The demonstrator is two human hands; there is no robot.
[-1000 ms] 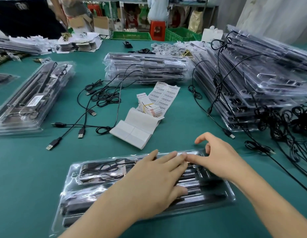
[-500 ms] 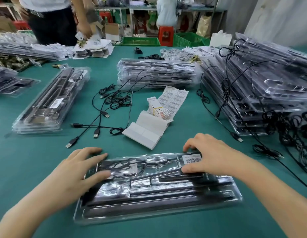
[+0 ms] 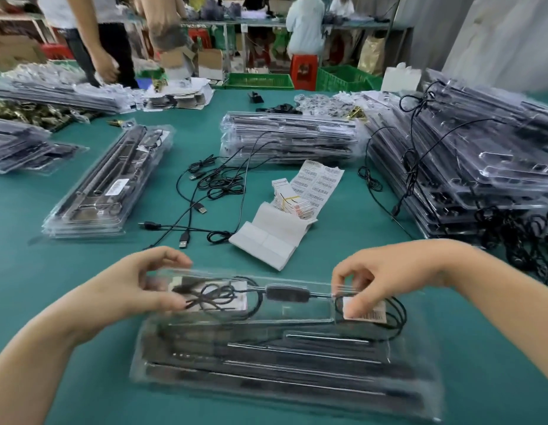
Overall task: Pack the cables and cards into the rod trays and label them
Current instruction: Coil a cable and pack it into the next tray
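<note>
A clear plastic rod tray (image 3: pixel 285 366) with dark rods, a coiled black cable (image 3: pixel 217 297) and a card is raised off the green table, tilted toward me and blurred. My left hand (image 3: pixel 134 286) grips its far left edge, thumb under, fingers over. My right hand (image 3: pixel 380 277) pinches the far right edge beside a white barcode label (image 3: pixel 366 311) stuck on the tray. Loose black USB cables (image 3: pixel 205 197) lie on the table beyond. A banded bundle of cards (image 3: pixel 289 200) and a barcode label sheet (image 3: pixel 320 179) lie beside folded white backing paper (image 3: pixel 268 237).
Stacks of packed trays stand at the left (image 3: pixel 107 185), the middle back (image 3: pixel 288 136) and the right (image 3: pixel 469 167), the right one draped with cables. Green crates (image 3: pixel 257 81) sit past the table's far edge. People stand at the far side.
The tray lay flat under both hands; now both hands grip its far edge and have raised it. The barcode label went on about half a second ago. My view has risen.
</note>
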